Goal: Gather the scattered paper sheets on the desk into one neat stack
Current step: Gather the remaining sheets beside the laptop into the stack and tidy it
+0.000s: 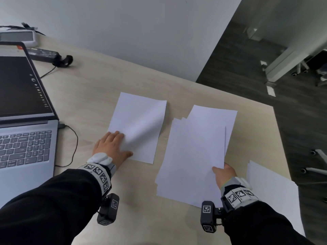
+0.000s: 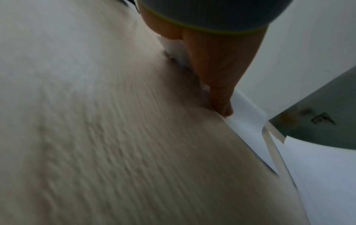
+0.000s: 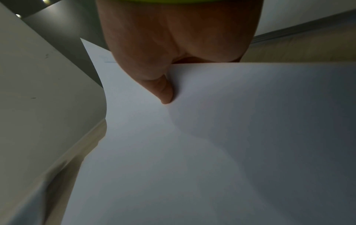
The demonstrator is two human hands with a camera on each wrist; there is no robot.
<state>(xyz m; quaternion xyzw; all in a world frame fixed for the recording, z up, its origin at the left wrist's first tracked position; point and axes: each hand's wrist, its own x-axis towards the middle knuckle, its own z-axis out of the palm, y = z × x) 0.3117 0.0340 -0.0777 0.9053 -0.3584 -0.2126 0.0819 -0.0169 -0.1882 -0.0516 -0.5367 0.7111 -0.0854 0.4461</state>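
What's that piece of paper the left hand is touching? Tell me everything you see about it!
The single sheet is plain white paper with nothing printed on the side showing. It lies on the pale wood desk, turned a little askew, between the laptop and the loose pile of sheets, with a strip of bare desk between it and each. The left hand holds its near left corner, fingers under the edge and thumb at the bottom edge. That side is lifted, so the paper bows with a soft shadowed fold.
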